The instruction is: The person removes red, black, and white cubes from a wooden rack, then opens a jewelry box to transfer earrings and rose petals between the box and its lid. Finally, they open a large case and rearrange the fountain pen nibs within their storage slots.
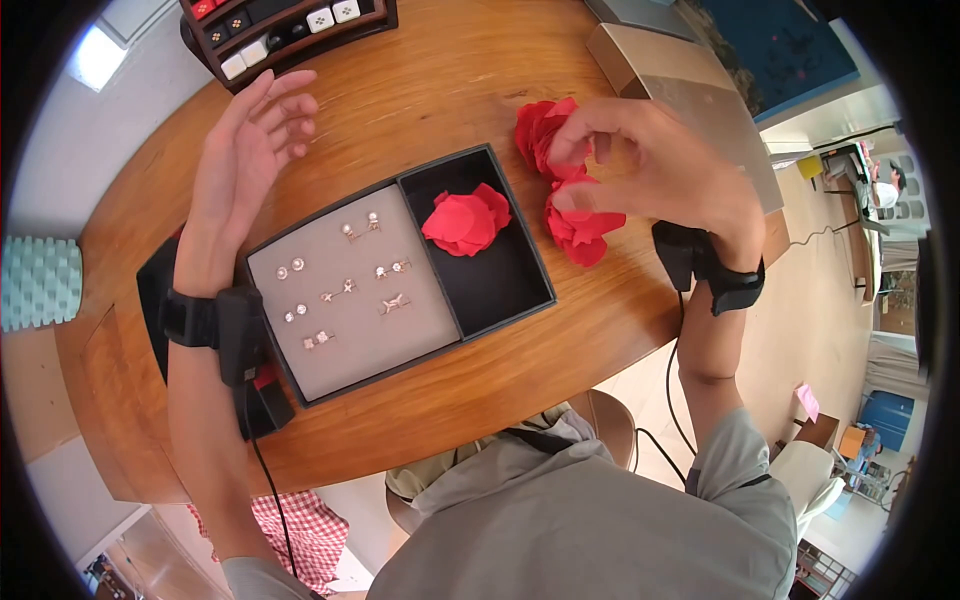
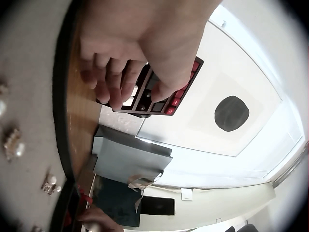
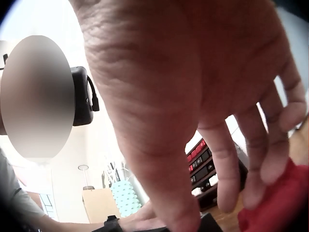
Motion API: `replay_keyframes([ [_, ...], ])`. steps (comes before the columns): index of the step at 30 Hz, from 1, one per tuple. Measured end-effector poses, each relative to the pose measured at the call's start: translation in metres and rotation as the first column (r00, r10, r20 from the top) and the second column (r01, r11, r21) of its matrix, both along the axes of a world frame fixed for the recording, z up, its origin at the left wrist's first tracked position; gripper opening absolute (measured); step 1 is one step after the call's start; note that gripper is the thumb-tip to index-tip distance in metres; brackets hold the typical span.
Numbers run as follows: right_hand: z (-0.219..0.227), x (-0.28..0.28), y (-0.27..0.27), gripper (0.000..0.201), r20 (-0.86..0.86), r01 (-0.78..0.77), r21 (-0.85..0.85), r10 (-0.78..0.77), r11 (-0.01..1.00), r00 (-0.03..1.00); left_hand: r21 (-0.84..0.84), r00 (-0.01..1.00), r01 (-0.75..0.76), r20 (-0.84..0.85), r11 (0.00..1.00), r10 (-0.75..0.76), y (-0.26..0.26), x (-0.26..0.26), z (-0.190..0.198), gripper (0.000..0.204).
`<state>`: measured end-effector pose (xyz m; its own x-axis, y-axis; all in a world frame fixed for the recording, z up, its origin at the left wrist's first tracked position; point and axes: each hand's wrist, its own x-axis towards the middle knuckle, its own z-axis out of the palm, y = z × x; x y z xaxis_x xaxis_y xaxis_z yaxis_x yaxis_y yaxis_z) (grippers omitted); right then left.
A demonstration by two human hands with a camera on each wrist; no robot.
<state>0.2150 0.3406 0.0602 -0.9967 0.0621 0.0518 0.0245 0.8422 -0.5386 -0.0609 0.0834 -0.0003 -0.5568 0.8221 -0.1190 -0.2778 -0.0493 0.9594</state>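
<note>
Palm facing inward, my left hand (image 1: 252, 140) hovers beyond the box's far left corner, its fingers loosely bent around nothing; the left wrist view shows the same hand (image 2: 135, 43). My right hand (image 1: 665, 165) is over two red paper-like flowers (image 1: 583, 240) (image 1: 537, 128) on the table, thumb and fingers apart. In the right wrist view its fingers (image 3: 226, 169) hang beside a red flower (image 3: 280, 203); whether they touch cannot be told. Between the hands lies a black box (image 1: 505, 290): several pairs of earrings on a grey pad (image 1: 375, 345), one red flower (image 1: 466, 222) in the black compartment.
A dark rack (image 1: 375, 22) of red, black and white pieces stands at the far left. Cardboard-coloured and grey boxes (image 1: 690, 110) sit at the right. A black item (image 1: 155, 280) is partly hidden under my left forearm. Cables hang from both wrists.
</note>
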Motion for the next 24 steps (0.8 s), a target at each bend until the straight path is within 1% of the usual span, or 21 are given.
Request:
replay_keyframes([
  [2, 0.000, 0.007, 0.004, 0.030, 0.085, 0.048, 0.034, -0.050, 0.998, 0.995, -0.010, 0.999, 0.033, -0.014, 0.999, -0.033, 0.001, 0.003, 0.000, 0.052],
  [3, 0.001, 0.008, 0.003, 0.030, 0.087, 0.049, 0.032, -0.052, 0.998, 0.995, -0.012, 0.999, 0.035, -0.012, 0.999, -0.035, 0.001, 0.004, 0.001, 0.052],
  [5, 0.005, 0.007, 0.000, 0.027, 0.271, 0.111, 0.047, -0.120, 0.993, 0.955, -0.028, 0.999, 0.027, -0.025, 0.999, -0.028, 0.001, 0.005, 0.001, 0.052],
  [6, 0.004, 0.006, -0.001, 0.027, 0.271, 0.117, 0.048, -0.126, 0.992, 0.954, -0.027, 0.999, 0.033, -0.024, 0.999, -0.034, 0.001, 0.004, 0.001, 0.052],
  [8, -0.001, 0.004, -0.003, 0.026, 0.292, 0.077, 0.095, -0.102, 0.993, 0.951, -0.014, 0.997, 0.070, -0.017, 0.997, -0.071, 0.001, 0.002, 0.000, 0.051],
  [9, -0.004, 0.003, -0.001, 0.024, 0.286, 0.052, 0.086, -0.075, 0.995, 0.955, -0.014, 0.997, 0.073, -0.016, 0.997, -0.073, 0.001, 0.002, 0.000, 0.051],
  [13, -0.007, 0.004, -0.002, 0.027, 0.264, 0.049, 0.127, -0.082, 0.991, 0.961, -0.013, 0.997, 0.075, -0.016, 0.997, -0.075, 0.001, 0.004, 0.001, 0.050],
  [15, -0.008, 0.006, -0.003, 0.033, 0.219, 0.057, 0.099, -0.077, 0.994, 0.973, -0.014, 0.997, 0.070, -0.018, 0.997, -0.071, 0.000, 0.005, 0.002, 0.049],
  [16, -0.008, 0.006, -0.005, 0.033, 0.217, 0.056, 0.100, -0.076, 0.993, 0.973, -0.001, 0.996, 0.085, -0.007, 0.996, -0.085, 0.001, 0.005, 0.003, 0.050],
  [18, -0.007, 0.007, -0.008, 0.039, 0.176, 0.126, 0.149, -0.152, 0.981, 0.973, 0.012, 0.995, 0.100, 0.004, 0.995, -0.100, 0.001, 0.006, 0.006, 0.051],
  [20, -0.007, 0.007, -0.006, 0.038, 0.176, 0.130, 0.141, -0.154, 0.982, 0.972, 0.010, 0.989, 0.130, -0.072, 0.991, -0.129, 0.002, 0.010, 0.014, 0.054],
  [21, -0.007, 0.008, -0.005, 0.037, 0.175, 0.134, 0.132, -0.156, 0.982, 0.972, 0.010, 0.989, 0.131, -0.072, 0.991, -0.130, 0.001, 0.012, 0.018, 0.054],
  [23, -0.008, 0.009, -0.005, 0.035, 0.176, 0.135, 0.133, -0.157, 0.982, 0.972, 0.017, 0.953, 0.190, -0.245, 0.982, -0.180, -0.003, 0.017, 0.029, 0.056],
  [24, -0.007, 0.009, -0.005, 0.033, 0.176, 0.135, 0.135, -0.158, 0.981, 0.972, 0.017, 0.953, 0.192, -0.244, 0.981, -0.182, -0.005, 0.018, 0.034, 0.056],
])
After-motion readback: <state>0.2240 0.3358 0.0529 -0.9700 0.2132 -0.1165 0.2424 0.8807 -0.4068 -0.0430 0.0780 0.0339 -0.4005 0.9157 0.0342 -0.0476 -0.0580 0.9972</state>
